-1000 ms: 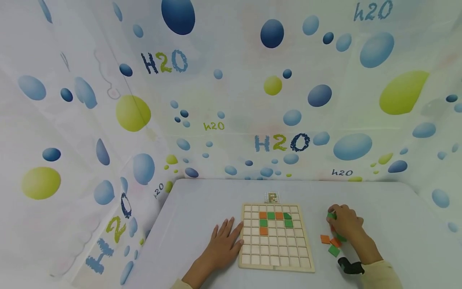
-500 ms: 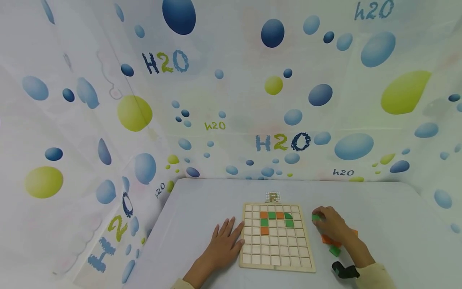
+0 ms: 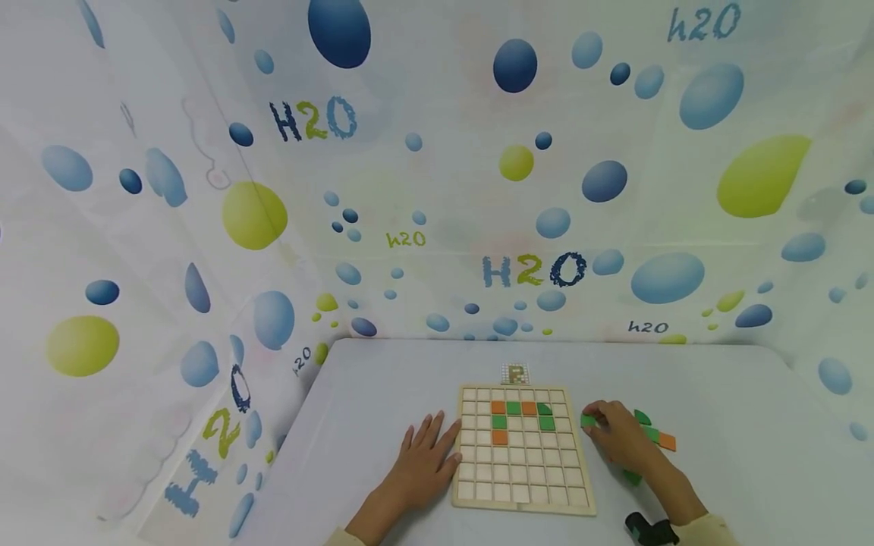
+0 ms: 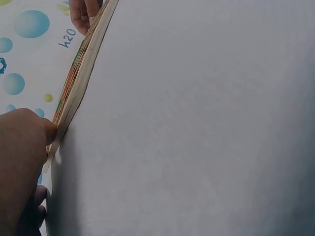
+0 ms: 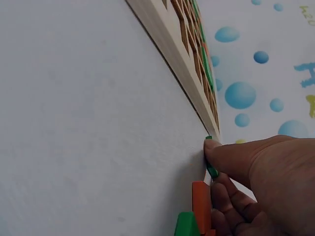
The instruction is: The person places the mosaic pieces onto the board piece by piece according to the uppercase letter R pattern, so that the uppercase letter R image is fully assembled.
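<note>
A wooden grid board (image 3: pixel 522 497) lies on the table, with orange and green square tiles (image 3: pixel 499 422) and one green rounded tile (image 3: pixel 544 409) in its cells. My left hand (image 3: pixel 425 462) rests beside the board's left edge, fingers straight and spread, thumb at the frame. Just off the board's right edge, my right hand (image 3: pixel 617 436) pinches a green tile (image 3: pixel 588 421) between thumb and fingers; the right wrist view shows this tile (image 5: pixel 212 164) edge-on. Under and behind that hand lie loose tiles, among them an orange one (image 3: pixel 667 441) and a green rounded one (image 3: pixel 642 418), partly hidden.
A small pattern card (image 3: pixel 515 373) lies behind the board's far edge. By the right sleeve is a black wrist strap (image 3: pixel 649 529). A white curtain with blue and green bubbles (image 3: pixel 515 163) hangs behind the table (image 3: pixel 382 364).
My right hand has moved left from the loose tiles towards the board, carrying the green tile. More loose tiles show behind it. The left hand and the board have stayed in place.
</note>
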A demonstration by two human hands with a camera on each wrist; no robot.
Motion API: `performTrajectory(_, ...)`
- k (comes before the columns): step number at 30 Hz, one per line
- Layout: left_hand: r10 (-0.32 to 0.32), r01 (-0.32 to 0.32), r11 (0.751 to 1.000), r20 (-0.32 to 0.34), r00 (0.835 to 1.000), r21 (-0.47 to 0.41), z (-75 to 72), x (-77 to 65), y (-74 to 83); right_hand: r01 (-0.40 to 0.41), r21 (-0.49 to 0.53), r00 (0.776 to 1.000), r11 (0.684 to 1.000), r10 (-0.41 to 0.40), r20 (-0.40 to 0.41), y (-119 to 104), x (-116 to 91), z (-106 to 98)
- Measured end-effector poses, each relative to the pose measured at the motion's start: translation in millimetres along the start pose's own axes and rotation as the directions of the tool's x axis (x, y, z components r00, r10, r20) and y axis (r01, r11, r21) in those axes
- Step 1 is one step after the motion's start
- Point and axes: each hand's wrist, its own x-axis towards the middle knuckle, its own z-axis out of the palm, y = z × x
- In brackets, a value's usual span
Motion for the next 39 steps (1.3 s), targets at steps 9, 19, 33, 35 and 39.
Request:
performTrajectory(9,0.004,-0.003,1.0,-0.011,1.0,0.014,0.3,0.6,0.9,0.009,-0.004,1.0,1.0,-0.009,0.016,-5.9,-2.6,3.0)
performTrajectory(19,0.001,0.0,1.0,-0.008,1.0,0.02,-0.1,0.5,1.1,0.053,0.005,0.998,0.999,-0.053,0.02,-23.8,-0.5,-1.1)
performTrajectory(33,-0.003,0.003,1.0,0.001,1.0,0.007,-1.4,-1.0,4.2,0.068,0.137,0.994,0.988,-0.078,0.073,-64.5,10.5,32.3)
performTrajectory(35,-0.006,0.006,1.0,0.003,1.0,0.005,-1.1,-1.0,4.1,0.08,0.143,0.993,0.986,-0.091,0.072,-69.9,11.9,37.9)
performTrajectory(39,-0.009,0.009,1.0,0.002,1.0,0.013,-0.8,-0.8,3.6,0.113,0.138,0.989,0.984,-0.125,0.076,-79.0,13.2,48.4)
